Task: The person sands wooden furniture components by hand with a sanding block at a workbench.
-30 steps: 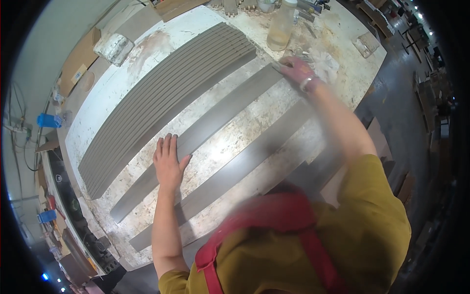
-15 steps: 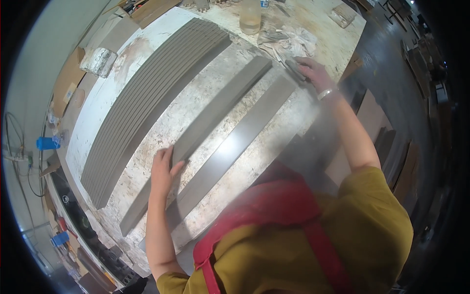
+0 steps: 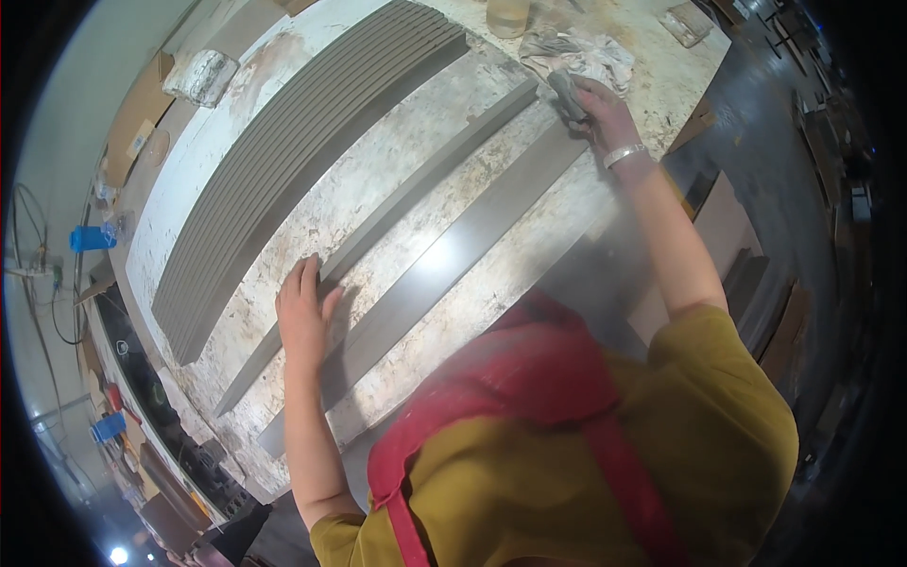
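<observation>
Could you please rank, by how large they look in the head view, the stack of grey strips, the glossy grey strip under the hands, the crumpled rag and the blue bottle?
1. Stack of grey strips
2. Glossy grey strip
3. Crumpled rag
4. Blue bottle, though it sits far off at the rim, so its true size is unsure.

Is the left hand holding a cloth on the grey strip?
No. The left hand lies flat and empty on a grey strip; the right hand presses the pad.

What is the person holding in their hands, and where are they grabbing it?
The right hand grips a small grey pad by its near end, pressed to the far end of a long grey strip. The left hand holds nothing; it lies flat on that strip.
</observation>
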{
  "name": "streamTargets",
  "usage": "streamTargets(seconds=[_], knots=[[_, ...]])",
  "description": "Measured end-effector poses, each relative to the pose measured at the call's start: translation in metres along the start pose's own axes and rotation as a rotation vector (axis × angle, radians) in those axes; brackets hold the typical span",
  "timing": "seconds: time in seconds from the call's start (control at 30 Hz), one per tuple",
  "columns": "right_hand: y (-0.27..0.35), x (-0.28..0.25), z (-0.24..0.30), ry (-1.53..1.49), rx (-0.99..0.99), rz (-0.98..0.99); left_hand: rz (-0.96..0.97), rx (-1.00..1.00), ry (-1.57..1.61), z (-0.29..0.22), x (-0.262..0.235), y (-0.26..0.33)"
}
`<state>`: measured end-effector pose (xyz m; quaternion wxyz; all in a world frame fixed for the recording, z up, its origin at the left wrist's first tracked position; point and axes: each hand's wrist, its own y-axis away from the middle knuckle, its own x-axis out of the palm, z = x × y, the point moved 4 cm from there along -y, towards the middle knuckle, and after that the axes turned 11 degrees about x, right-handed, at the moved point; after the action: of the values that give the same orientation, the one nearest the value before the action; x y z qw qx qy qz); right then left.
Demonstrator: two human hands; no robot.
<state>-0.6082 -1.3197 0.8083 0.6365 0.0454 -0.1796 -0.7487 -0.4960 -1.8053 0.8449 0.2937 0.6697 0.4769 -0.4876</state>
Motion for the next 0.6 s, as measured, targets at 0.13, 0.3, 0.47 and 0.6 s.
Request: streamTargets(seconds=[0.13, 0.3, 0.47, 0.6], knots=[[-0.004, -0.002, -0.001, 0.027, -0.012, -0.080, -0.004, 0.215, -0.070, -0.056, 0.009, 0.029], [-0.011, 0.010, 0.004, -0.013, 0.002, -0.051, 0.075, 0.083, 0.003, -0.070, 0.039, 0.050], [-0.009, 0.018, 0.021, 0.007, -0.079, -0.101, 0.195, 0.221, 0.065, -0.059, 0.019, 0.032], [-0.016, 0.028, 0.032, 0.008, -0.149, -0.047, 0.117, 0.206, -0.191, -0.045, 0.019, 0.024]])
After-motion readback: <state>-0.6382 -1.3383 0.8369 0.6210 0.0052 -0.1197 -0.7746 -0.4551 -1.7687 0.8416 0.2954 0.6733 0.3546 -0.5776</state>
